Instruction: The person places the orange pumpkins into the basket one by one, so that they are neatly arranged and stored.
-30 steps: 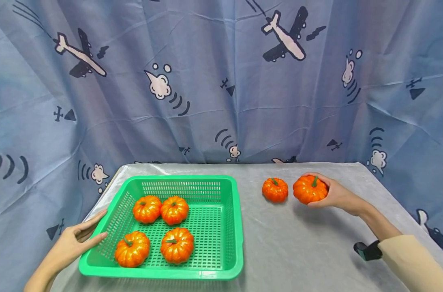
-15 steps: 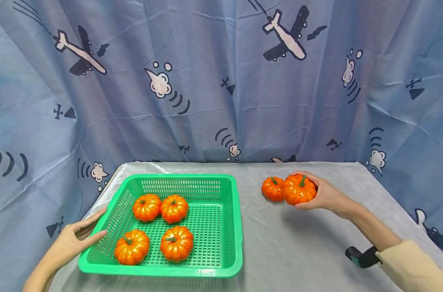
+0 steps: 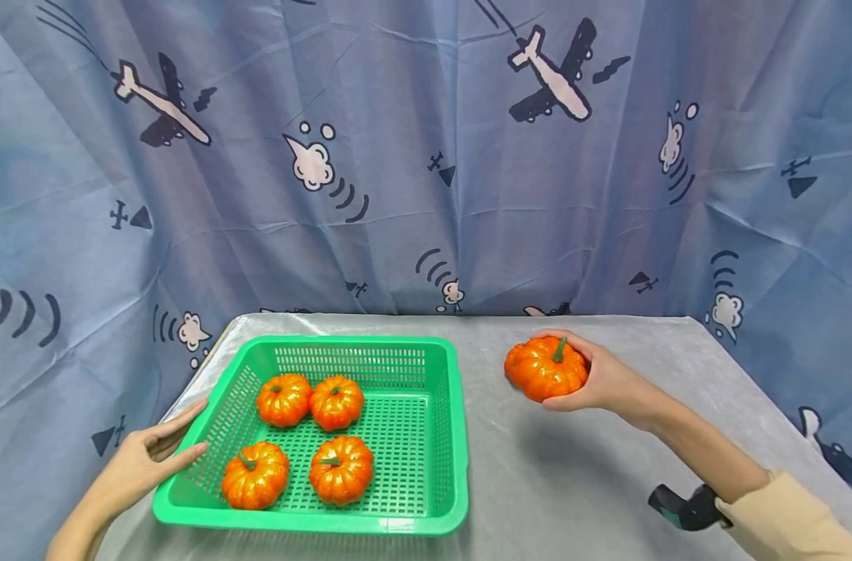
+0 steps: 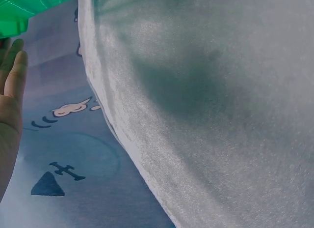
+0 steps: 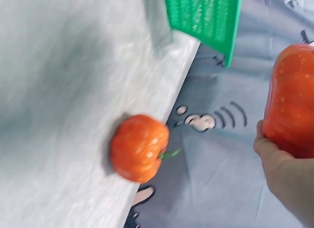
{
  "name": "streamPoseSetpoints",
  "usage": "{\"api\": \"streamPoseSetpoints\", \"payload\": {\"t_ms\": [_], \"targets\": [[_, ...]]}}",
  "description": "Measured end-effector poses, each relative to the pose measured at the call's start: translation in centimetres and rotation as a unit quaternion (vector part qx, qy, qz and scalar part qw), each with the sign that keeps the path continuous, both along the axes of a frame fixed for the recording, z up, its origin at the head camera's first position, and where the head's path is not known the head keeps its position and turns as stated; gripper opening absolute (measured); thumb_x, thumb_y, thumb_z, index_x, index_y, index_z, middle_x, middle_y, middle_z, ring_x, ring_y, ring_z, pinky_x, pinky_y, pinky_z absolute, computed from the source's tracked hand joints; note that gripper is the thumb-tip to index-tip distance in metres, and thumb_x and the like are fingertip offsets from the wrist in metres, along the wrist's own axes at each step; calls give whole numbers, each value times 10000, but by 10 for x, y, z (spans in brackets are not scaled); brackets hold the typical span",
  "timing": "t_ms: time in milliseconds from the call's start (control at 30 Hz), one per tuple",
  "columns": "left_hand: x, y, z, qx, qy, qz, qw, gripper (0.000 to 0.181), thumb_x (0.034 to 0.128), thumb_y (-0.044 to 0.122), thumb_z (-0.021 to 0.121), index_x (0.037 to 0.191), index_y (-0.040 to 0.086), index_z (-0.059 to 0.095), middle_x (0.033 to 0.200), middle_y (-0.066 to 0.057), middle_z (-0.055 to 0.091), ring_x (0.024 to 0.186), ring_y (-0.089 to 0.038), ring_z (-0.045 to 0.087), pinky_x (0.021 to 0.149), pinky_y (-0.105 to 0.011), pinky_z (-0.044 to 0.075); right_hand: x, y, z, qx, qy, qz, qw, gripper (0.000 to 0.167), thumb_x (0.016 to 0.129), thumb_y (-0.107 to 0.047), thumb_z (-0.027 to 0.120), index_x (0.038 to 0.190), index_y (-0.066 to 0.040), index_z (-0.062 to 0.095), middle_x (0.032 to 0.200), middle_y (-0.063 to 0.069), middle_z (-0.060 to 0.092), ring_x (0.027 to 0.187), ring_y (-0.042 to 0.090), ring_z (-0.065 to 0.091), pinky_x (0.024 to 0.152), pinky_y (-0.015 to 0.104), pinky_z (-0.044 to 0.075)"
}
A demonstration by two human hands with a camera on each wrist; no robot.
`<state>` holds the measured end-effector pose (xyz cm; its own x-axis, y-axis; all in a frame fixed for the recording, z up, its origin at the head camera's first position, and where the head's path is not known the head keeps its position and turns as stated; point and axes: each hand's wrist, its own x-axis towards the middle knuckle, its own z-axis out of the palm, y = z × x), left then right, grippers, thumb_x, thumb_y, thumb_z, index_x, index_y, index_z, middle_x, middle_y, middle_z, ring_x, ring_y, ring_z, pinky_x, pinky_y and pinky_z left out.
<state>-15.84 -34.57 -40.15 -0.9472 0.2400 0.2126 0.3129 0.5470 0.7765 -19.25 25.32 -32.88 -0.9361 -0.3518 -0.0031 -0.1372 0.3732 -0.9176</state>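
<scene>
In the head view my right hand [image 3: 604, 382] holds an orange pumpkin [image 3: 555, 372] with a green stem above the table, thumb on the near side and fingers behind. The right wrist view shows that held pumpkin [image 5: 293, 100] at the right edge, lifted clear. Another pumpkin [image 5: 135, 149] rests on the table; in the head view the held one mostly hides it. My left hand [image 3: 141, 463] lies against the left side of a green plastic basket [image 3: 309, 523], fingers extended and thumb at the rim. Several pumpkins [image 3: 341, 470] sit inside the basket, toward its left and middle.
A grey cloth-covered table [image 3: 524, 499] bears everything, its edge showing in the left wrist view. Behind it hangs a blue curtain [image 3: 383, 257] printed with airplanes. A dark strap [image 3: 688, 510] hangs by the right sleeve [image 3: 790, 514].
My right hand has moved left with the pumpkin, which now overlaps the one on the table in the head view. The left hand and basket have stayed in place.
</scene>
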Motion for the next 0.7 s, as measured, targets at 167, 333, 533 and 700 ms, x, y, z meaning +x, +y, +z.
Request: {"api": "streamPoseSetpoints", "payload": {"t_ms": [167, 333, 533, 700], "targets": [[1, 1, 2, -12, -11, 5, 10000, 565, 914, 94, 660, 1413, -38, 432, 1358, 270, 426, 1137, 136, 456, 881, -59, 444, 2, -16, 11, 60, -103, -64, 9999, 800, 715, -120, 838, 1394, -113, 417, 1295, 149, 489, 1103, 323, 493, 837, 352, 556], [2, 0, 3, -65, -32, 76, 9999, 569, 915, 108, 662, 1417, -30, 431, 1375, 241, 426, 1129, 146, 451, 879, -48, 436, -6, -38, 16, -72, -72, 47, 9999, 785, 705, -113, 845, 1378, -111, 442, 1300, 159, 482, 1102, 325, 503, 835, 354, 559], [2, 0, 1, -35, -101, 85, 9999, 565, 920, 116, 657, 1416, -32, 431, 1347, 284, 422, 1130, 148, 448, 877, -58, 445, -19, -65, 17, -111, 22, 233, 9997, 754, 689, -110, 857, 1339, -130, 477, 1244, 138, 521, 1079, 324, 501, 792, 368, 573], [1, 1, 1, -18, -56, 83, 9999, 559, 916, 109, 661, 1416, -13, 444, 1341, 283, 430, 1137, 144, 446, 880, -55, 442, -24, -82, 18, -240, 8, 369, 9990, 756, 667, -84, 862, 1322, -160, 494, 1232, 120, 532, 1068, 328, 508, 789, 386, 575]]}}
